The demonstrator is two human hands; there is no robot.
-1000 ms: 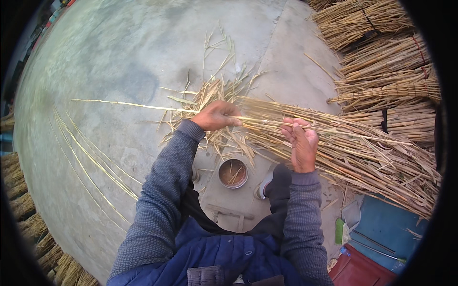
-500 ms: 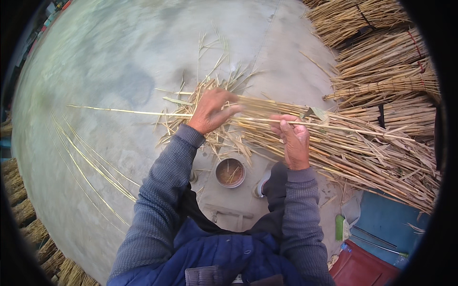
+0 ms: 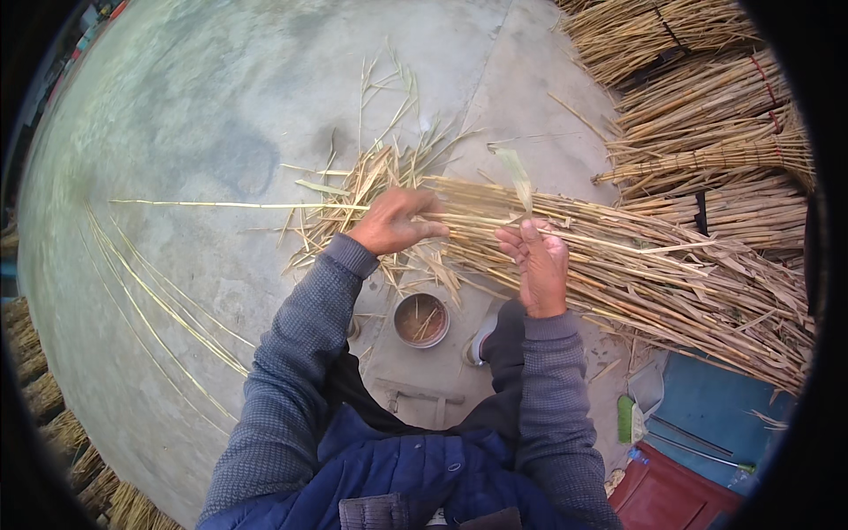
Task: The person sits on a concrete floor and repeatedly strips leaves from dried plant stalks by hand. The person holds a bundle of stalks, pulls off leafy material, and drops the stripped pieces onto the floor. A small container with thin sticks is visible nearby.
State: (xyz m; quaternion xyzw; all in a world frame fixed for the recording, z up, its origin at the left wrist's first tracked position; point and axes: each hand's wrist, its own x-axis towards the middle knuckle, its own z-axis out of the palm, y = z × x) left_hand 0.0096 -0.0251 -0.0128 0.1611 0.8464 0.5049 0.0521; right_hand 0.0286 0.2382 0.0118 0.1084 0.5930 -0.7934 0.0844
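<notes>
A long pale reed stalk (image 3: pixel 238 205) stretches left from my left hand (image 3: pixel 397 223), whose fingers are closed around it. The stalk continues rightward toward my right hand (image 3: pixel 541 269). There the thumb and fingertips are pinched together, and a pale dry leaf (image 3: pixel 516 179) sticks up from them. Whether that pinch also holds the stalk is hard to make out. Beneath and beyond both hands lies a large heap of loose reeds (image 3: pixel 654 283), running off to the right. Stripped leaf scraps (image 3: pixel 353 190) are scattered around and behind my left hand.
Several thin stalks (image 3: pixel 159 291) lie on the concrete floor at left. A round metal bowl (image 3: pixel 420 320) with bits of straw stands between my feet. Tied reed bundles (image 3: pixel 707 106) are stacked at far right. Near right are a green brush (image 3: pixel 627 419), a blue sheet (image 3: pixel 707 406) and a red panel (image 3: pixel 676 495).
The leaf beside my right hand has swung upright and now stands above the fingertips. My left hand has dropped slightly, and the stalk's left end sits a little lower.
</notes>
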